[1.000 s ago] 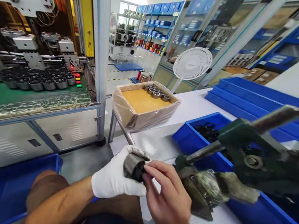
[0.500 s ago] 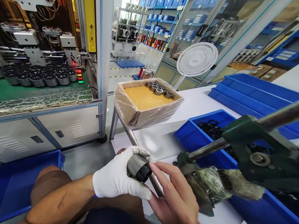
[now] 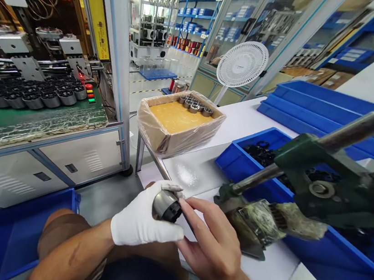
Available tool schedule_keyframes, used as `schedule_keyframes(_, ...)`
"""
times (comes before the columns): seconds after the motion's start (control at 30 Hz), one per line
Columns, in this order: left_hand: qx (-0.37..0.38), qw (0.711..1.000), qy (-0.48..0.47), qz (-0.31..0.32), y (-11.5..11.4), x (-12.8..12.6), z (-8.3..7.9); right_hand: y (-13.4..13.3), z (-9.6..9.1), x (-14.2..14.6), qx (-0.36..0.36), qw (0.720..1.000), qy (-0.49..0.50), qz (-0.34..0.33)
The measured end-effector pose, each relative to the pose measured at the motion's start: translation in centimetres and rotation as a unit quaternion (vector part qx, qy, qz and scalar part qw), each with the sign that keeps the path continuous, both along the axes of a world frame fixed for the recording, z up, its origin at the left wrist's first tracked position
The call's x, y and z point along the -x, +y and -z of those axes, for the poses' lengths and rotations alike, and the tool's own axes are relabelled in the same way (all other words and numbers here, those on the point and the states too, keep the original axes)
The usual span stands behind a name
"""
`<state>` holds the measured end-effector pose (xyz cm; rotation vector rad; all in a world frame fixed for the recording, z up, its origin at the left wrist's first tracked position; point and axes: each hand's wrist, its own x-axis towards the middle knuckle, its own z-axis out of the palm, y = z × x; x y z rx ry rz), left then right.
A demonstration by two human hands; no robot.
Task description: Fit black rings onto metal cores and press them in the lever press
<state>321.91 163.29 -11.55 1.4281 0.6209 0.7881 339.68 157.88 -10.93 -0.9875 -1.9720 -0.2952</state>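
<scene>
In my left hand, covered by a white glove, I hold a motor stator, a short grey metal cylinder with a black plastic end piece. The glove wraps round the cylinder, and the black end is tilted to the right, towards my other hand. My bare right hand grips at that black end: the index fingertip rests on its upper edge and the thumb comes in from below, beside the gloved thumb. Its other fingers are bent behind the index finger. The far side of the stator is hidden by the glove.
A green hand press stands close on the right, before a blue bin of black parts. A plastic-wrapped box holds several stators. White powder lies on the table sheet. At left, a machine bench carries more stators.
Both hands and the stator appear slightly further left. The stator's black end has turned a little more downward. The whole view has also shifted slightly.
</scene>
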Motion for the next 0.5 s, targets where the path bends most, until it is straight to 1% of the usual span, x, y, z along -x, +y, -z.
schedule_keyframes(0.1, -0.024, 0.999, 0.029, -0.019, -0.2, 0.0, 0.1, -0.2, 0.4, -0.1, -0.004, 1.000, -0.018, -0.006)
schedule_keyframes(0.2, -0.043, 0.997, 0.046, -0.047, -0.6, -0.2, 0.6, -0.2, 1.2, -0.5, -0.015, 0.999, -0.041, -0.019)
schedule_keyframes(0.27, -0.036, 0.997, 0.036, -0.055, -0.5, -0.2, 1.2, 0.6, 1.8, -0.9, -0.016, 0.999, -0.037, -0.017)
schedule_keyframes(0.33, -0.015, 0.997, 0.021, -0.075, 0.0, -0.2, 1.8, 2.1, 1.7, -0.8, 0.013, 0.999, -0.016, -0.030)
schedule_keyframes(0.37, -0.005, 0.995, 0.014, -0.094, 0.4, -0.1, 2.1, 3.1, 1.1, -0.5, 0.040, 0.998, -0.008, -0.053)
schedule_keyframes(0.4, 0.001, 0.993, 0.006, -0.114, 0.8, 0.0, 2.3, 4.2, 0.0, 0.0, 0.075, 0.994, -0.007, -0.082)
schedule_keyframes(0.43, 0.009, 0.991, -0.008, -0.136, 1.2, 0.1, 2.4, 5.4, -1.5, 0.6, 0.104, 0.988, -0.016, -0.116)
schedule_keyframes(0.47, 0.023, 0.986, -0.032, -0.160, 1.6, 0.1, 2.4, 6.6, -3.3, 1.3, 0.123, 0.983, -0.068, -0.121)
schedule_keyframes(0.5, 0.041, 0.982, -0.057, -0.173, 2.1, 0.1, 2.4, 7.8, -5.3, 1.9, 0.130, 0.979, -0.112, -0.111)
